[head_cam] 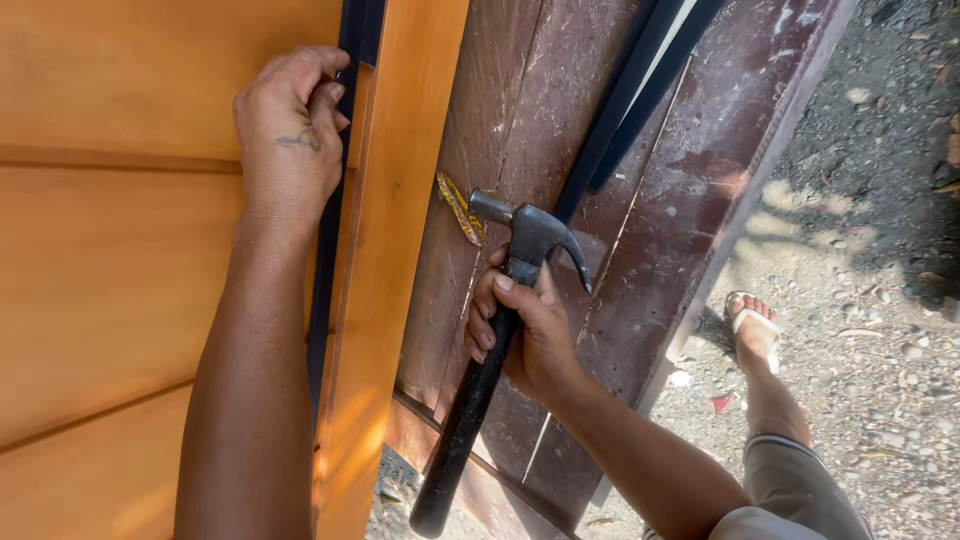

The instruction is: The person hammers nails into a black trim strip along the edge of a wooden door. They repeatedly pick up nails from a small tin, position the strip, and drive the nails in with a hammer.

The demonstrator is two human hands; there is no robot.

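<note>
Claw hammer [500, 300]: dark metal head, black handle, held high on the handle just under the head. Head points up and left, claw curving to the right; handle runs down and left, its butt near the bottom edge of the view. It is grasped by the right hand [525, 335], fingers wrapped round the handle.

Behind the hammer, a worn reddish-brown board [560, 120] is seen, scratched and stained, with a small yellow scrap [460, 208] lying just left of the hammer head. A dark blue metal strip [630, 95] crosses the board diagonally above the head.

Left hand [290, 130]: fingers are curled over the edge of an orange wooden panel [110, 250], gripping it where a dark strip meets an orange upright plank [385, 260].

At right, gravel ground [880, 300] is visible, with a foot in a white sandal [752, 330] set on it.
</note>
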